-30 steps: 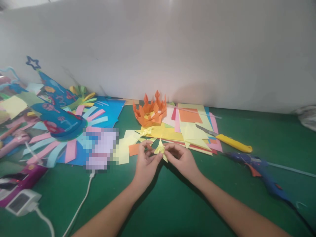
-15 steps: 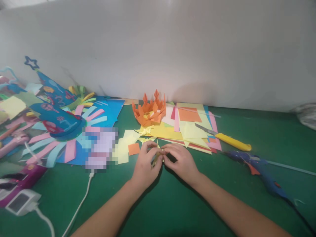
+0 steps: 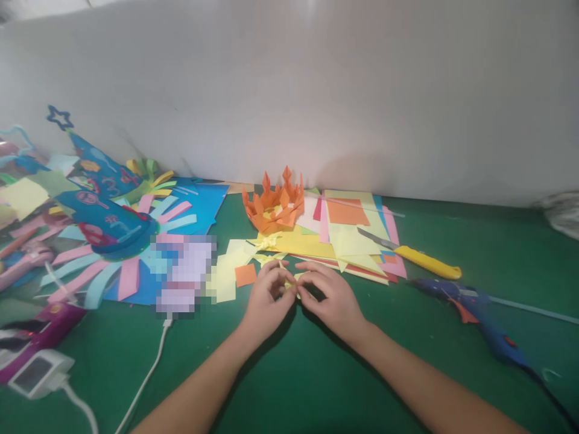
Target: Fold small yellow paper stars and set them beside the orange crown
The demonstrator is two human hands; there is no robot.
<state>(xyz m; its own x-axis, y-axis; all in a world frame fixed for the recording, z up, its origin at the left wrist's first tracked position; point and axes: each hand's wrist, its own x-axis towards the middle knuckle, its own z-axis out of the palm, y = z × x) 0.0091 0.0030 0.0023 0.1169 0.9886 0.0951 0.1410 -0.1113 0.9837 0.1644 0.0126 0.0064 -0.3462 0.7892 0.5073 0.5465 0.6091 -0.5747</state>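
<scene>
My left hand (image 3: 271,295) and my right hand (image 3: 332,295) meet over the green table, fingertips together. Between them is a small piece of pale yellow paper (image 3: 291,286), pinched by both; most of it is hidden by my fingers. Just beyond my hands lie small folded yellow paper pieces (image 3: 268,242). Farther back stands an orange folded-paper crown (image 3: 274,208). A small orange paper square (image 3: 245,275) rests left of my left hand, beside pale yellow sheets (image 3: 225,282).
Stacked coloured paper (image 3: 312,244) lies behind my hands. On the right are a yellow-handled utility knife (image 3: 427,261), blade out, and a blue glue gun (image 3: 486,322). Blue party hats (image 3: 106,220), a blurred-out lilac object (image 3: 187,271) and a white cable (image 3: 151,374) occupy the left.
My fingers have shifted slightly around the yellow paper, which now shows at a different angle. The view has tilted a little; the other things stay where they were.
</scene>
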